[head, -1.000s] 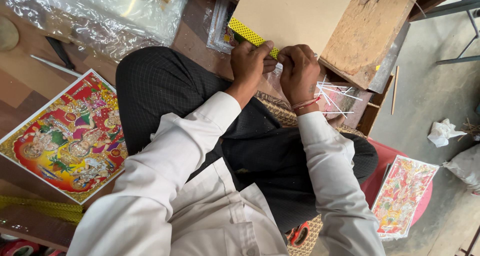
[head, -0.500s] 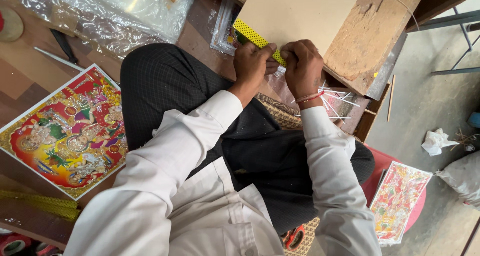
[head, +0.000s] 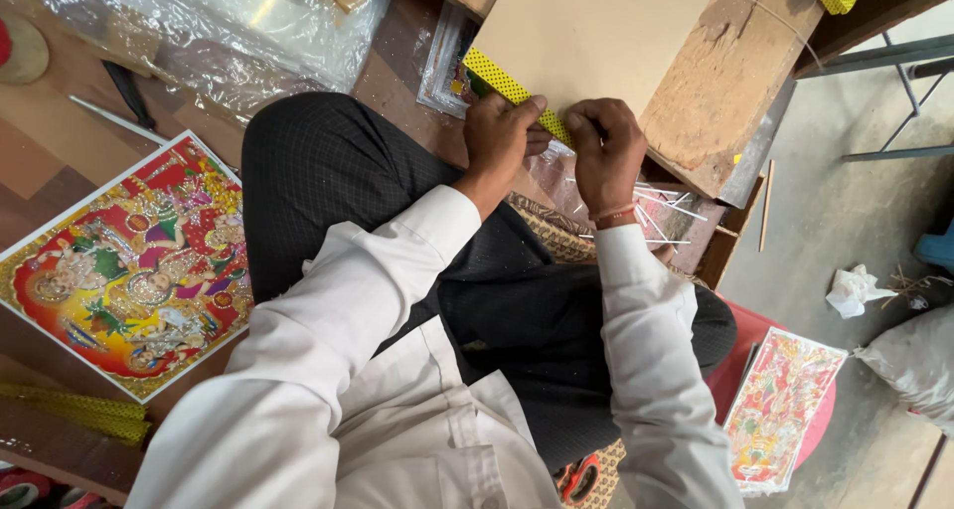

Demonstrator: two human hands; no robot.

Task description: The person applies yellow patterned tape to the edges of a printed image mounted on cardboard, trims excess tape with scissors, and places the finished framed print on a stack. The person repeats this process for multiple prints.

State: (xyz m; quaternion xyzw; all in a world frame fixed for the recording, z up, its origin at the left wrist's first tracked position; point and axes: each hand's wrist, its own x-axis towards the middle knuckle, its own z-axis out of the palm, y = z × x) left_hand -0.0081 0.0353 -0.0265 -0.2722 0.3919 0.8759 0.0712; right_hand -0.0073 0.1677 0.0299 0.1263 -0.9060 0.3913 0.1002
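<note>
Pressing down on a yellow dotted strip (head: 507, 86), both hands are working it along the near edge of a plain tan board (head: 596, 32) that lies flat on a worn wooden bench (head: 730, 77). The left hand (head: 497, 136) is pinching the strip with thumb and fingers closed over it, and the right hand (head: 606, 151) is curled tight just beside, fingertips bearing on the same stretch where strip meets board; whether it pinches the strip or only presses it, I cannot tell. The strip runs slantwise up and to the left from the hands, and that free end looks unsupported, so my read is it could lift or wander off the edge if the hands ease their hold unevenly. A crooked line or a wrinkle seems the likely fault, brought on by one hand pulling harder than the other. Thin white sticks (head: 661, 206) lie scattered right under the right wrist, near the bench's edge, and a sleeve brushing them could send them off onto the floor. A small picture in a clear wrapper (head: 447, 67) is tucked partly under the board's corner, so a shove of the board might crease it. Further out, a bright printed picture (head: 124, 265) lies to the left, crumpled clear plastic sheeting (head: 199, 32) lies beyond it, and another printed picture (head: 780, 405) rests on a red seat, all well apart from the hands.
</note>
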